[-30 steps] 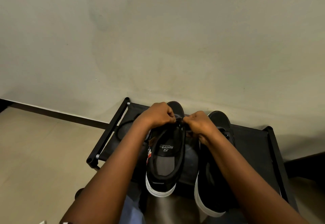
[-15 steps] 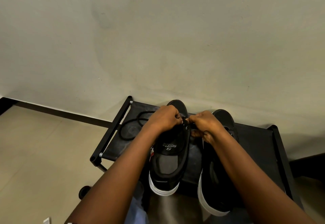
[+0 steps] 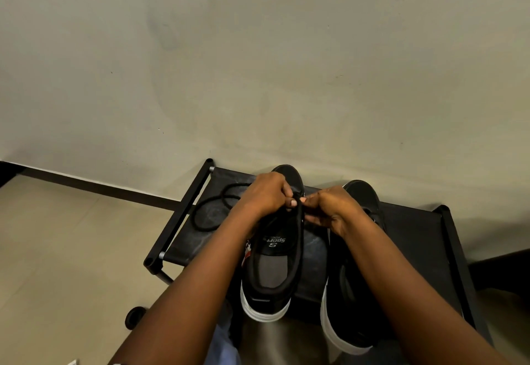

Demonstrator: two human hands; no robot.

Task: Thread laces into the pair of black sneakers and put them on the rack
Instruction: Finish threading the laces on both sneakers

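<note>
A: Two hands are pinching at the left sneaker (image 3: 272,252) on the rack (image 3: 183,215)?
B: Yes; left hand (image 3: 265,194) and right hand (image 3: 329,205) fingers are now holding lace (image 3: 212,207) ends closer together, its slack trailing toward nine o'clock; threading is progressing.

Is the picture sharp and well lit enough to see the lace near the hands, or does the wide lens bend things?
Head view: dim, warm light; the black lace barely separates from the black rack; the wide lens bows the rack's edges; the left hand and right hand are fairly sharp.

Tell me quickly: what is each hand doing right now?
Left hand: fingers curled, gripping the black white-soled sneaker at its lacing.
Right hand: fingers pinching at the same spot; lace hidden.
</note>
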